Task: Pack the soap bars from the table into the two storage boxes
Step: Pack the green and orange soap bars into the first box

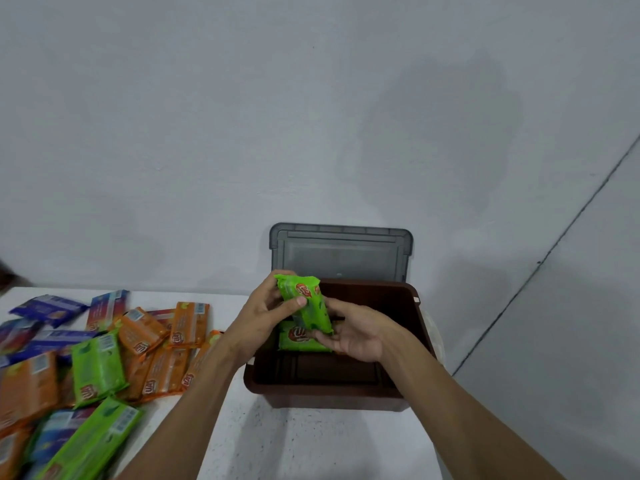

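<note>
A green soap bar (306,301) is held tilted over the open brown storage box (408,341). My left hand (263,311) grips its upper end, thumb across the front. My right hand (353,336) holds its lower end from beneath with curled fingers. Another green soap bar (298,341) lies flat on the box floor at the back left. A pile of several orange, green and blue soap bars (138,344) covers the table to the left of the box.
The box's grey lid (341,251) leans upright against the wall behind it. The white table (277,441) ends just right of the box, where a grey floor with a dark seam shows. Only one box is in view.
</note>
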